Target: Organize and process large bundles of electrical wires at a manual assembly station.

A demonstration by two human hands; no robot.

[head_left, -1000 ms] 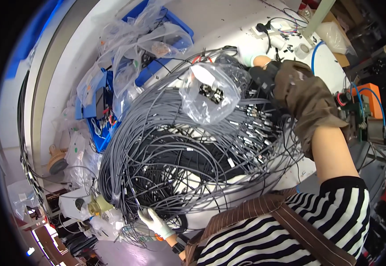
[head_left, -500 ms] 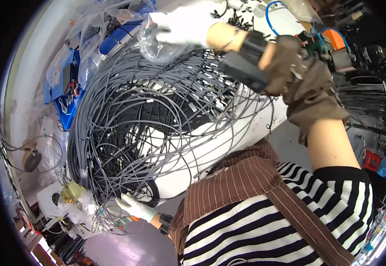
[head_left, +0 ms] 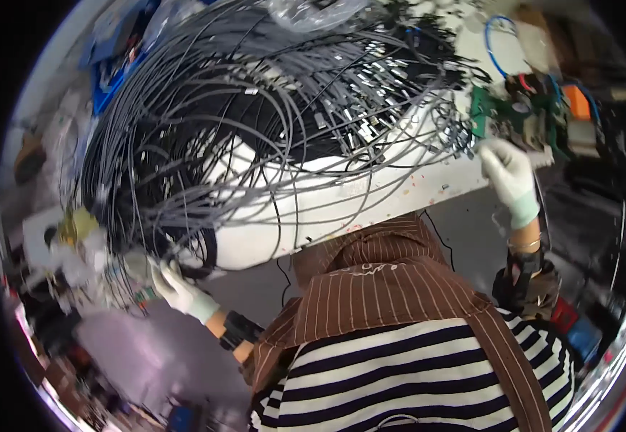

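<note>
We've got left hand (head_left: 176, 288) clenched on the grey cable bundle (head_left: 255, 122) at the worktop (head_left: 342, 205) front-left edge to stop it sliding off; right hand (head_left: 509, 173) grip unclear, resting at the green circuit board (head_left: 504, 115) by the right edge.

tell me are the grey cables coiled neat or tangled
Tangled: the grey cables cross in loose overlapping loops over the white table.
</note>
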